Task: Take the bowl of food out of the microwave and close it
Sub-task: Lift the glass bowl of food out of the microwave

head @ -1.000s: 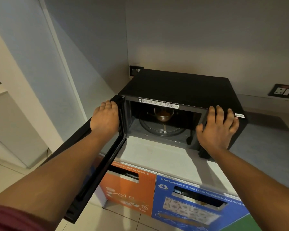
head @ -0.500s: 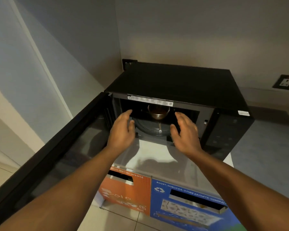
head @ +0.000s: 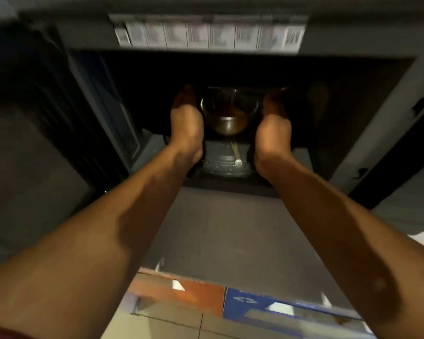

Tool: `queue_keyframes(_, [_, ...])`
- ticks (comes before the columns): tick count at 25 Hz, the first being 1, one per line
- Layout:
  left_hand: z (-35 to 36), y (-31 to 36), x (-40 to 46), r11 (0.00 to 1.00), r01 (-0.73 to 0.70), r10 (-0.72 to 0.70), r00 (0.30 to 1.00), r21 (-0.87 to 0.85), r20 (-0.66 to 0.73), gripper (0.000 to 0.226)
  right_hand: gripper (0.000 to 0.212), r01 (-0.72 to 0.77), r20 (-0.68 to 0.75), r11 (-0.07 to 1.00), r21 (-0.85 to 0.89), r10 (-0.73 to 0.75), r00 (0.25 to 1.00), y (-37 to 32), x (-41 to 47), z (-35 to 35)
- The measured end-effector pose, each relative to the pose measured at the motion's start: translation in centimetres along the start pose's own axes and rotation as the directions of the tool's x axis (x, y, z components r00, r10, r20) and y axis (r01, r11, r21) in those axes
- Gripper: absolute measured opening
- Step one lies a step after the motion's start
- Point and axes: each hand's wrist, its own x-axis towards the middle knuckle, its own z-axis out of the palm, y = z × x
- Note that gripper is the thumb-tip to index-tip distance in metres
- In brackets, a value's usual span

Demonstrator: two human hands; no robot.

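The black microwave stands open, and its dark cavity fills the view. A small glass bowl with brown food sits on the glass turntable deep inside. Both my hands are inside the cavity. My left hand lies along the bowl's left side and my right hand along its right side, palms facing the bowl. The fingers are stretched forward into the dark. I cannot tell whether the palms touch the bowl. The bowl still rests on the turntable.
The microwave door hangs open on the left, beside my left forearm. A grey counter runs in front of the microwave. Below its edge are an orange bin front and a blue one.
My head has moved close to the microwave opening. Both hands went from the cavity's mouth deep inside, and now flank the bowl.
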Motion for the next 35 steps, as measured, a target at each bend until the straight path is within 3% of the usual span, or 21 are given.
queue_keyframes(2, [0.2,-1.2,0.1,0.999,0.036,-0.033,0.996,-0.029,0.086,0.043,0.019,-0.007,-0.001,1.0,0.024,0.007,1.0,1.2,0.8,-0.1])
queue_keyframes(6, [1.3,-1.6,0.1,0.985,0.006,0.015,0.993,-0.174,0.117,0.029,0.021,0.044,0.101,0.997,0.069,-0.051,0.994,2.4,2.3,0.3])
queue_keyframes(11, [1.6,-1.6,-0.4,0.981,0.03,-0.011,0.995,-0.189,0.098,0.026,0.023,0.053,0.171,0.997,-0.048,-0.044,0.984,2.9,2.3,0.7])
queue_keyframes(16, [0.9,-0.8,-1.6,0.988,0.04,-0.018,0.99,-0.152,0.142,0.023,0.02,0.066,0.163,0.998,-0.021,-0.062,0.985,2.4,2.0,0.3])
queue_keyframes(24, [0.2,1.5,-7.9,0.976,0.066,-0.082,0.994,-0.206,-0.067,0.022,0.013,0.007,0.122,0.999,0.037,-0.012,0.992,-0.4,-4.2,-1.0])
queue_keyframes(27, [-0.5,2.5,-12.1,0.967,0.109,-0.143,0.98,-0.23,-0.136,0.029,0.041,-0.046,0.088,0.996,0.081,0.039,0.995,-1.9,-8.4,-2.5])
queue_keyframes(31, [-1.7,4.1,-18.3,0.961,0.183,-0.214,0.967,-0.207,-0.136,0.02,0.056,-0.093,0.119,0.993,0.077,0.084,0.989,-2.5,-13.8,-6.0])
queue_keyframes(35, [-0.5,6.2,-24.2,0.961,0.228,-0.246,0.963,-0.157,-0.111,0.019,0.049,-0.072,0.104,0.997,0.009,0.071,0.992,-5.4,-17.9,-10.3])
